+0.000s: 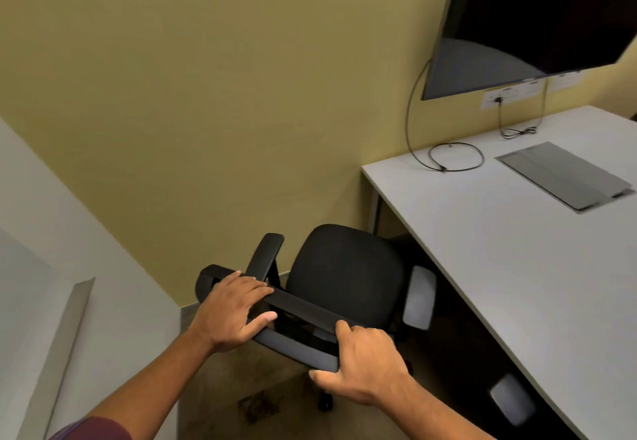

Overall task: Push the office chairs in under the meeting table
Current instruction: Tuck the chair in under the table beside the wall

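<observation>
A black office chair (346, 276) stands at the near-left corner of the white meeting table (510, 267), its seat beside the table's edge and its right armrest (418, 296) just under it. My left hand (232, 312) grips the left end of the chair's backrest top. My right hand (365, 367) grips the right end of the same backrest. The chair's left armrest (265, 257) points toward the wall. One caster (325, 401) shows below the backrest; the rest of the base is hidden.
A yellow wall (206, 112) stands close behind the chair. A dark screen (537, 15) hangs above the table, with cables (455, 157) and a grey cable hatch (565, 174) on the tabletop. Another chair's armrest (512, 403) shows under the table's near edge. A white wall (51, 284) closes the left side.
</observation>
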`<state>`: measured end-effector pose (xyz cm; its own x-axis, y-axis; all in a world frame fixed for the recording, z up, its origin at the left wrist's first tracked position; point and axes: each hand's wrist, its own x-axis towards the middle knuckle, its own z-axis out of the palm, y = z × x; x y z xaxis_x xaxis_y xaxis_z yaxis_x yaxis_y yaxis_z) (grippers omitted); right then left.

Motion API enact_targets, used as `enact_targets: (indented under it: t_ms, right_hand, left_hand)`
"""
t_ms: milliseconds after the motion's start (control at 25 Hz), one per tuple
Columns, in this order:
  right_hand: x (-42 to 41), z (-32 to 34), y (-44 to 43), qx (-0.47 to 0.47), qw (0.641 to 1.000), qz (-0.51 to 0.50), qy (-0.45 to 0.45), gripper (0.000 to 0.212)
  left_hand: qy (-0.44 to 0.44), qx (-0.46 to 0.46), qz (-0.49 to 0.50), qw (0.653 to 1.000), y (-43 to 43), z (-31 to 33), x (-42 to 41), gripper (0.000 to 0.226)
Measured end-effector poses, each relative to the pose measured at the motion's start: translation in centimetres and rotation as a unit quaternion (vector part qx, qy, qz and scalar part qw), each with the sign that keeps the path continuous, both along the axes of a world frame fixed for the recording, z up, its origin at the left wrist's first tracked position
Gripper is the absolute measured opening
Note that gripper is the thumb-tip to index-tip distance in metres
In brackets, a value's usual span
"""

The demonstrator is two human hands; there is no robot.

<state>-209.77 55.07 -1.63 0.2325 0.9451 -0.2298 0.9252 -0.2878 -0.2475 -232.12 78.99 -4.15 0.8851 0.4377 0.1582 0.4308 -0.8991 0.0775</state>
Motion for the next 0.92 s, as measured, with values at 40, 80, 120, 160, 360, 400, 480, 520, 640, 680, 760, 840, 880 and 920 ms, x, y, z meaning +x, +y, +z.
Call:
enact_targets:
  t_ms: [40, 80, 120, 160, 360, 400, 480, 520, 640, 680, 760, 840, 880, 920]
  right_hand:
    - [0.1, 0.1, -0.1, -0.001, 1.0, -0.002, 0.005, 0.078]
    - [0.3, 0.2, -0.2, -0.003, 1.0, -0.007, 0.009, 0.078]
    - [0.4, 0.2, -0.3, -0.003, 1.0, -0.013, 0.013, 0.077]
    - [0.6, 0.1, -0.5, -0.002, 1.0, -0.019, 0.015, 0.077]
    - [1.2, -0.6, -1.2, 0.014, 0.998, -0.056, 0.005, 0.077]
    - [1.2, -0.8, -1.2, 0.017, 0.998, -0.065, 0.003, 0.077]
    - [1.3, -1.1, -1.0, 0.019, 0.996, -0.084, 0.0, 0.078]
    - [1.2, -1.3, -0.9, 0.02, 0.995, -0.094, -0.002, 0.079]
    - [0.8, -1.6, -0.4, 0.025, 0.992, -0.12, -0.009, 0.08]
    - [0.7, -1.7, -0.3, 0.025, 0.991, -0.128, -0.011, 0.08]
    - [0.4, -1.7, -0.1, 0.022, 0.99, -0.142, -0.009, 0.078]
    - [0.3, -1.6, 0.2, 0.019, 0.988, -0.156, -0.007, 0.077]
    - [0.3, -1.5, 0.4, 0.021, 0.986, -0.164, -0.007, 0.077]
    - [0.4, -1.4, 0.5, 0.024, 0.985, -0.172, -0.009, 0.077]
  left_hand:
    - [-0.006, 0.002, -0.003, 1.0, 0.1, -0.1, 0.2, 0.075]
    - [-0.009, 0.002, -0.007, 1.0, 0.2, -0.2, 0.5, 0.075]
    - [-0.01, 0.003, -0.009, 1.0, 0.3, -0.3, 0.8, 0.075]
    - [-0.009, 0.004, -0.011, 1.0, 0.3, -0.3, 1.2, 0.075]
    - [0.001, 0.007, -0.039, 0.999, 0.9, 0.0, 3.6, 0.076]
    - [0.003, 0.009, -0.047, 0.999, 1.2, 0.1, 4.1, 0.076]
    - [0.005, 0.011, -0.065, 0.998, 1.9, 0.0, 5.1, 0.074]
    - [0.006, 0.012, -0.074, 0.997, 2.4, 0.0, 5.6, 0.073]
    - [0.016, 0.009, -0.096, 0.995, 3.9, 0.0, 6.8, 0.072]
    - [0.02, 0.01, -0.104, 0.994, 4.4, 0.0, 7.2, 0.071]
    - [0.023, 0.014, -0.121, 0.992, 5.3, 0.0, 8.0, 0.071]
    - [0.018, 0.017, -0.139, 0.99, 6.0, 0.0, 8.9, 0.07]
    - [0.018, 0.018, -0.147, 0.989, 6.4, 0.1, 9.4, 0.07]
    - [0.019, 0.02, -0.155, 0.988, 6.7, 0.3, 10.0, 0.07]
